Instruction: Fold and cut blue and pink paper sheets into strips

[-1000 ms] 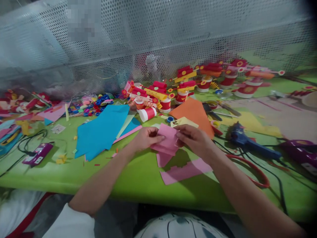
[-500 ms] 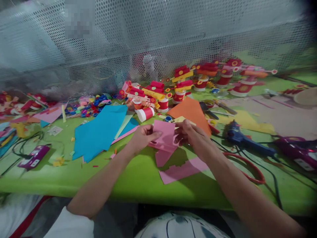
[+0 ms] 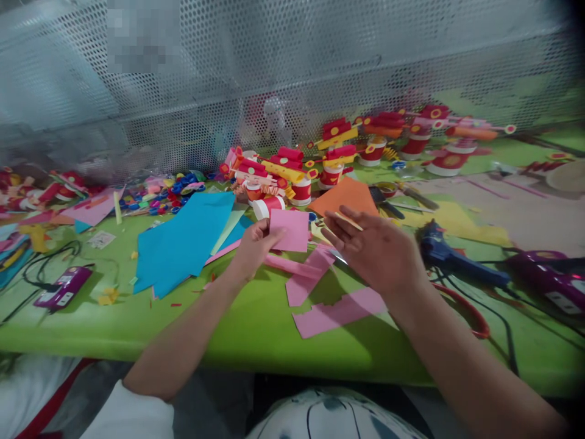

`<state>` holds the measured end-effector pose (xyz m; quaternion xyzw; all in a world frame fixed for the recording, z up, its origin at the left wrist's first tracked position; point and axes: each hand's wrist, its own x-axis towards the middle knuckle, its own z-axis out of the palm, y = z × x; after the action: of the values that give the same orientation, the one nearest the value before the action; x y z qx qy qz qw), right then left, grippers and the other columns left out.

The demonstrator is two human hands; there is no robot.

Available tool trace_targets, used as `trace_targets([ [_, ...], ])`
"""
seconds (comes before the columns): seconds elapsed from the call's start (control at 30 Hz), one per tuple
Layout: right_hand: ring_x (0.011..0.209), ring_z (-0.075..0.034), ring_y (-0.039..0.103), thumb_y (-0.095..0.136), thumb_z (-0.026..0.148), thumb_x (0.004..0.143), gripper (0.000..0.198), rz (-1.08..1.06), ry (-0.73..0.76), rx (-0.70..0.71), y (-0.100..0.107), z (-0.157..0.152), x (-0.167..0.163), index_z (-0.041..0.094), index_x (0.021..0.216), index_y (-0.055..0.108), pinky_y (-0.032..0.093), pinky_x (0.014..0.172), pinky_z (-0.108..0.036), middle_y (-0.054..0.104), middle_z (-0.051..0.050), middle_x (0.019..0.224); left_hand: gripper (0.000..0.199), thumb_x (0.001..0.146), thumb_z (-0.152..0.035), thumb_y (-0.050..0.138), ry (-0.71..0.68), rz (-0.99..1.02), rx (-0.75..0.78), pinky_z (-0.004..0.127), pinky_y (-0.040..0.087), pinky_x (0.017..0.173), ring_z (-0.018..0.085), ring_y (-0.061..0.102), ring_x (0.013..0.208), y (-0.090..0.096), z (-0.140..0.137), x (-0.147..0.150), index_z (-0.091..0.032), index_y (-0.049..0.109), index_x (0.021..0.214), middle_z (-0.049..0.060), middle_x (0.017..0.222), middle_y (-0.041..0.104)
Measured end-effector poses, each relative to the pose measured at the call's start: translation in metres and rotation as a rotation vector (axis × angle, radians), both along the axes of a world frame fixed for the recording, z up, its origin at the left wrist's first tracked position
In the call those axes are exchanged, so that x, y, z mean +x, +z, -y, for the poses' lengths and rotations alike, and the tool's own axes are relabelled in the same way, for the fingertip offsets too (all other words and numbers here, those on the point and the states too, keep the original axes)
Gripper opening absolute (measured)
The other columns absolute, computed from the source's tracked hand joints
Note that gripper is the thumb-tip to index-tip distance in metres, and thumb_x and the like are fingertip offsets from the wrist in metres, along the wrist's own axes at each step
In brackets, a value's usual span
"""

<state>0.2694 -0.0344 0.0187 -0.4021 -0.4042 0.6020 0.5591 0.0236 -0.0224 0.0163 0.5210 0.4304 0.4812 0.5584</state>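
Pinched by its left edge, a small pink paper square (image 3: 290, 230) is in my left hand (image 3: 254, 247). My right hand (image 3: 372, 247) is apart from it on the right, fingers spread, palm turned down and holding nothing. Below the square lie a narrow pink strip (image 3: 292, 266) and a pointed pink offcut (image 3: 307, 281), one over the other. Nearer the table edge rests a larger pink scrap (image 3: 338, 312) with a notched side. Some yellowish pieces behind my right fingers are partly hidden.
Blue sheets (image 3: 185, 244) lie to the left, an orange sheet (image 3: 347, 194) behind my right hand. A blue glue gun (image 3: 457, 256) with cables and red-handled scissors (image 3: 470, 311) are on the right. Red-and-yellow paper models on cups (image 3: 299, 192) line the mesh screen (image 3: 292, 73).
My right hand has let go of the pink paper, moved right and spread its fingers. My left hand has shifted slightly left with the square, and the pink strip below now shows.
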Motion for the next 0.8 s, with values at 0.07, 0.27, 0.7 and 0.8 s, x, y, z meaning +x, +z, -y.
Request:
trace_targets([
  [0.07,0.140,-0.034,0.065,0.066,0.071,0.085,0.049,-0.086,0.033,-0.030,0.008,0.001,0.004,0.033,0.117,0.069,0.053,0.121,-0.058,0.075,-0.013,0.138,0.036,0.078,-0.045,0.090,-0.010,-0.011,0.013,0.028,0.055,0.071,0.018,0.071,0.083,0.001,0.002,0.000,-0.018,0.077,0.098,0.005,0.095,0.081],
  [0.27,0.147,-0.038,0.058,0.051,0.087,0.084,0.073,-0.044,0.109,0.013,0.019,0.007,0.007,0.031,0.129,0.065,0.053,0.118,-0.061,0.065,-0.019,0.150,0.027,0.086,-0.035,0.086,-0.198,-0.118,0.088,0.030,0.059,0.076,0.020,0.073,0.090,0.009,0.025,0.005,-0.019,0.071,0.101,0.006,0.102,0.078],
  [0.7,0.142,-0.036,0.061,0.059,0.087,0.084,0.066,-0.276,0.175,-0.116,0.024,0.012,-0.003,0.029,0.113,0.070,0.052,0.117,-0.062,0.070,-0.018,0.139,0.014,0.086,-0.017,0.073,-0.635,-0.682,0.896,0.060,0.017,0.139,0.036,0.032,0.170,0.009,0.060,0.037,-0.024,0.061,0.087,0.017,0.179,0.039],
  [0.8,0.145,-0.035,0.060,0.054,0.087,0.086,0.064,-0.224,0.151,-0.035,0.027,0.011,0.001,0.030,0.111,0.069,0.051,0.118,-0.059,0.069,-0.017,0.143,0.016,0.083,-0.015,0.072,-0.688,-0.658,0.894,0.061,0.014,0.139,0.036,0.046,0.163,0.004,0.064,0.043,-0.026,0.062,0.090,0.016,0.168,0.056],
])
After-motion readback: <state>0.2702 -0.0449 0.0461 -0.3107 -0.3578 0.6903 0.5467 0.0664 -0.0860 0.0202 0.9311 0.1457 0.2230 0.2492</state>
